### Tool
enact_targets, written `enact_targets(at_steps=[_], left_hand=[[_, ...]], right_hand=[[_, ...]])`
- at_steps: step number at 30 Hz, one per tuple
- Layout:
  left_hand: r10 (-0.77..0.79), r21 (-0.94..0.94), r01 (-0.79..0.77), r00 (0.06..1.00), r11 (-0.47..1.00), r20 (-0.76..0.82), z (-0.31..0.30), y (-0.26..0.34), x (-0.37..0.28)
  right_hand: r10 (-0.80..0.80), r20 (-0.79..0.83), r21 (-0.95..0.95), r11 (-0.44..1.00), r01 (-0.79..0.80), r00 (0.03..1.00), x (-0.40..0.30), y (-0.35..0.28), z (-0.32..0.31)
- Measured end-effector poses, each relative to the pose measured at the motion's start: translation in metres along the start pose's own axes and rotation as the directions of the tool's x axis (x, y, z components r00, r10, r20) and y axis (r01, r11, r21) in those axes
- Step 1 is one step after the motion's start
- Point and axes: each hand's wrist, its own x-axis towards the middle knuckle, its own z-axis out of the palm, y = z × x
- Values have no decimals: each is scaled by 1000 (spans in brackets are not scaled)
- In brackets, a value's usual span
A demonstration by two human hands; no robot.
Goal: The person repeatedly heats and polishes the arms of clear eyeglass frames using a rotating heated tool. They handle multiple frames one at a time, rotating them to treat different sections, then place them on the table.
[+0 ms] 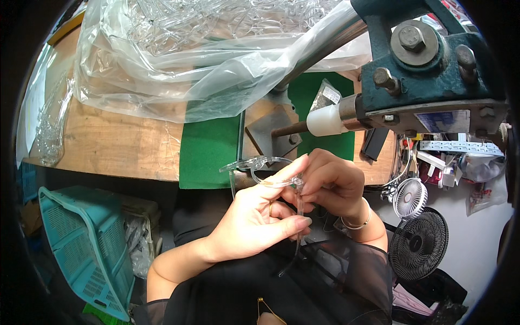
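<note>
A clear plastic eyeglass frame (266,160) is held up over my lap, in front of the bench edge. My left hand (260,227) grips it, with the thumb on one temple arm (300,207) and the fingers along the rim. That temple hangs down, and its curved tip reaches towards my chest. At the hinge corner, my right hand (335,183) has its fingertips pinched together beside the joint. Whether something small sits between those fingertips is hidden. Beyond the hands stands a press with a white plastic collar (323,120) on its ram and a square metal plate (271,129) below.
A clear plastic bag (219,93) full of transparent frames covers the back of the wooden bench (122,142). The green press head (430,69) juts in at upper right. A turquoise basket (87,248) stands at left. Two fans, one white (409,198) and one black (418,243), are at right.
</note>
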Motion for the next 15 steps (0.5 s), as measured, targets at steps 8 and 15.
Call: enact_targets(at_steps=[8,15], left_hand=[[42,125,-42,999,991,7,-1,-2,-2],[21,30,-22,1000,999,19,1,-1,-4]], right_hand=[[-16,-14,-142,990,13,1000,0,-7,5],[-70,-4,-135,988,69,998,1,-9,1]])
